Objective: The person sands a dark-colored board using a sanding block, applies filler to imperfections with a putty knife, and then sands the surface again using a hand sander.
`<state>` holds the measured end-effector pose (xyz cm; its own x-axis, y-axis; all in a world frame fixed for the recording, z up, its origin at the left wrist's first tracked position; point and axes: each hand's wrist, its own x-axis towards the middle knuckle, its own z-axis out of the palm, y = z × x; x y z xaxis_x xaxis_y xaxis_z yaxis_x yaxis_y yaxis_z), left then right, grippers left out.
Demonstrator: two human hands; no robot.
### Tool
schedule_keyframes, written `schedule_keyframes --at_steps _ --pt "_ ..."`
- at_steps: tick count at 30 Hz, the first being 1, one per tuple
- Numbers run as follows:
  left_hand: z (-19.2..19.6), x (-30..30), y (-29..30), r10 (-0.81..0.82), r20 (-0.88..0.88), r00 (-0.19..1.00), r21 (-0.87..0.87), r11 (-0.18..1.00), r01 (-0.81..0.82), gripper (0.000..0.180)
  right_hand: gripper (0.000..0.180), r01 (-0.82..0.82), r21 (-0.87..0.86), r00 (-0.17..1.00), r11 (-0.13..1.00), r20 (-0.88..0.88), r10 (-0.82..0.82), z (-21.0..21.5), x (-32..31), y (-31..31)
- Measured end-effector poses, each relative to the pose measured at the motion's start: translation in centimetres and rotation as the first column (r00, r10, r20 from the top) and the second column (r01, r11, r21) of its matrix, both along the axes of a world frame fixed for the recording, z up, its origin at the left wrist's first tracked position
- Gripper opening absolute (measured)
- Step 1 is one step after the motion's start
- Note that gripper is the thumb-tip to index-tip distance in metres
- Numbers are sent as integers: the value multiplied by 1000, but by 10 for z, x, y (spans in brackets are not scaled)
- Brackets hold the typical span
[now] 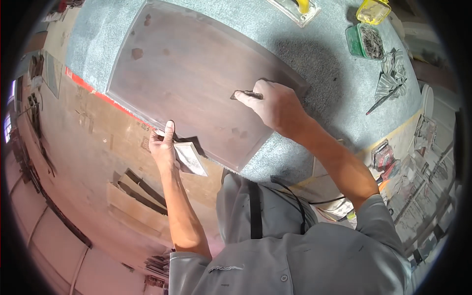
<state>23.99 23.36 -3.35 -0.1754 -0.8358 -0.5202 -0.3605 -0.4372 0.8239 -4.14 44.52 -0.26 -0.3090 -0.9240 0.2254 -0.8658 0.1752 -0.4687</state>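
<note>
A large brownish-grey panel (pixel 196 73) with rounded edges and darker blotches lies on a speckled blue-grey surface. My right hand (pixel 278 103) is over its right part, fingers closed round a small dark scraper (pixel 253 94). The scraper's tip points left and appears to be at or just above the panel; contact is hard to judge. By the panel's near edge, my left hand (pixel 164 146) grips a small whitish board (pixel 191 158), thumb up along its side. How the fingers wrap beneath the board is hidden.
At the far right stand a green tub (pixel 365 42) of grey scraps and a yellow tub (pixel 373 11). Crumpled grey cloth (pixel 392 76) lies below them. A flat tool with a yellow handle (pixel 303 6) is at the top. Cluttered items (pixel 410 169) fill the right side.
</note>
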Motion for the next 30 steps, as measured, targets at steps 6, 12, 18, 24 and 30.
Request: schedule_keyframes --at_steps 6,12,18,24,30 --pt "-1 3 1 -12 62 998 -11 1000 13 27 28 24 60 993 998 -119 -17 6 11 12" --pt "-6 9 0 -11 25 1000 4 1000 11 30 27 40 182 996 982 -90 -24 18 16 13" --pt "-6 3 2 23 -41 999 0 1000 -23 32 37 15 336 999 942 24 -24 27 10 -11" --pt "-2 1 3 22 -3 1000 -17 1000 -22 32 48 -10 457 997 890 -59 42 46 15 5" --pt "10 -8 6 27 13 1000 -13 1000 -27 28 35 22 346 999 938 28 -33 42 10 4"
